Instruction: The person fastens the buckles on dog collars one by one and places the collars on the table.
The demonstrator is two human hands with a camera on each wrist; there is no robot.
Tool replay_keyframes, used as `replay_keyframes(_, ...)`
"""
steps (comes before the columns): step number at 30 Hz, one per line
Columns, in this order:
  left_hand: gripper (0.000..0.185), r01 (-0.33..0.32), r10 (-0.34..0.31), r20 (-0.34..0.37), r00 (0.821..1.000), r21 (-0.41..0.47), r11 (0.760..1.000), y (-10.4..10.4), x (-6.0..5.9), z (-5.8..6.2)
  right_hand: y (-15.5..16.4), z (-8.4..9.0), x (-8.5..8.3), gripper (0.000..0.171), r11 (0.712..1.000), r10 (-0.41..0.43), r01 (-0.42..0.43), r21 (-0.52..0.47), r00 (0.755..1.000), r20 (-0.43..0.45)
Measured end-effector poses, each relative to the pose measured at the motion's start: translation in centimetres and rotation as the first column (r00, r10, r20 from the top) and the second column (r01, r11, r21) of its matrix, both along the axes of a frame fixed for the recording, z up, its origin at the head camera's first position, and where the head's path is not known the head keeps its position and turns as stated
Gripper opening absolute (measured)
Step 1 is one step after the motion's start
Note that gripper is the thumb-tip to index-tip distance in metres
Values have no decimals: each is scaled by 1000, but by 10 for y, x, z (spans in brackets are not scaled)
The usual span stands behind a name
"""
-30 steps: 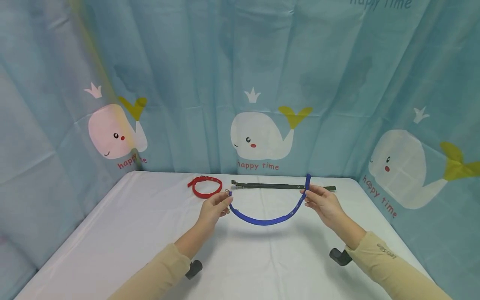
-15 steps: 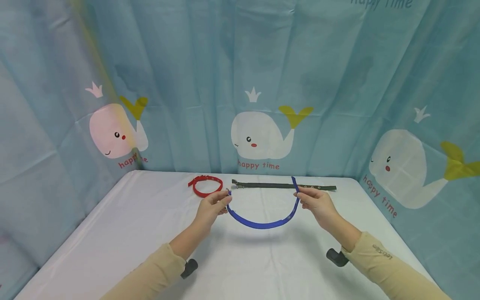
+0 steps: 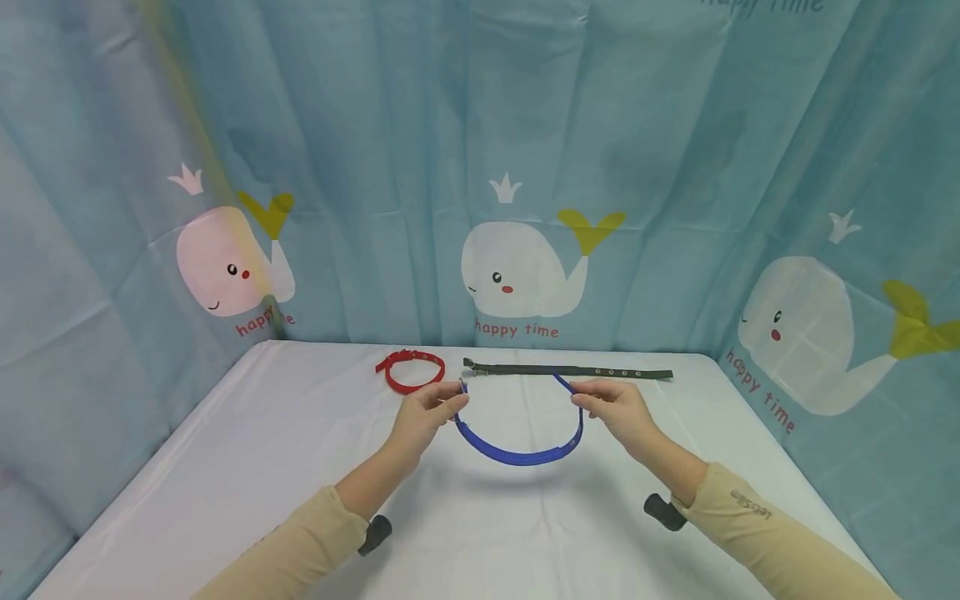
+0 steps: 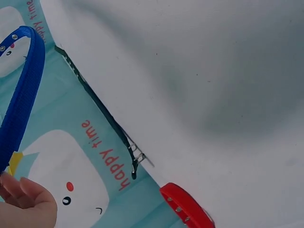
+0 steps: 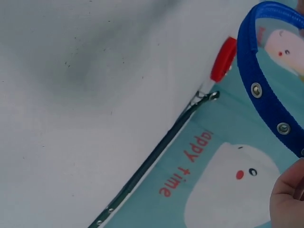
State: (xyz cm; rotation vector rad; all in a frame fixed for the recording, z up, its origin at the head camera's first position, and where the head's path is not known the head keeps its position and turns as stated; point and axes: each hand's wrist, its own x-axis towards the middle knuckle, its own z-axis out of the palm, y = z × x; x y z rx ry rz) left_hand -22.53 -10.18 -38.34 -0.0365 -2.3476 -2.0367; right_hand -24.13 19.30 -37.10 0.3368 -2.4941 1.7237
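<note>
A blue collar [image 3: 521, 457] with metal eyelets hangs in a U shape above the table between both hands. My left hand [image 3: 425, 417] pinches its buckle end, where a bit of metal shows at the fingertips. With thumb and fingers, my right hand [image 3: 618, 417] pinches the strap near the other end, whose tip sticks out up and to the left. In the right wrist view, eyelets line the blue collar [image 5: 266, 102] above the right hand [image 5: 287, 197]. The left wrist view shows the padded band of the collar [image 4: 23, 90] rising from the left hand [image 4: 28, 204].
A red collar [image 3: 408, 389], closed into a loop, lies at the back of the white table [image 3: 262, 467]. Beside it a dark green collar [image 3: 540, 370] lies stretched out straight along the back edge. A blue curtain [image 3: 360, 167] with whale prints hangs behind.
My right hand has moved left toward the left hand, so the blue collar bends into a tighter U. Its free tip has tipped over to the left. The left hand has barely moved.
</note>
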Motion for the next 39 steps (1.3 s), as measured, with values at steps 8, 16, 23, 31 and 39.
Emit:
replay_keyframes(8, 30, 31, -32, -33, 999, -26, 999, 2, 1, 5, -13, -2, 5, 16, 991, 131, -127, 35, 966, -222)
replay_keyframes(16, 27, 58, -67, -83, 994, -109, 992, 5, 4, 9, -26, 2, 8, 14, 978, 202, -164, 132, 907, -369)
replay_keyframes(23, 25, 65, -84, -121, 989, -149, 987, 7, 5, 8, -34, 4, 11, 14, 966, 253, -196, 167, 850, -462)
replay_keyframes(31, 26, 81, -109, -149, 983, -179, 981, 12, 8, 10, -42, 3, 10, 19, 944, 326, -225, 242, 748, -579)
replay_keyframes(39, 24, 104, -137, -170, 976, -191, 976, 15, 9, 9, -46, 2, 8, 21, 941, 334, -229, 248, 729, -597)
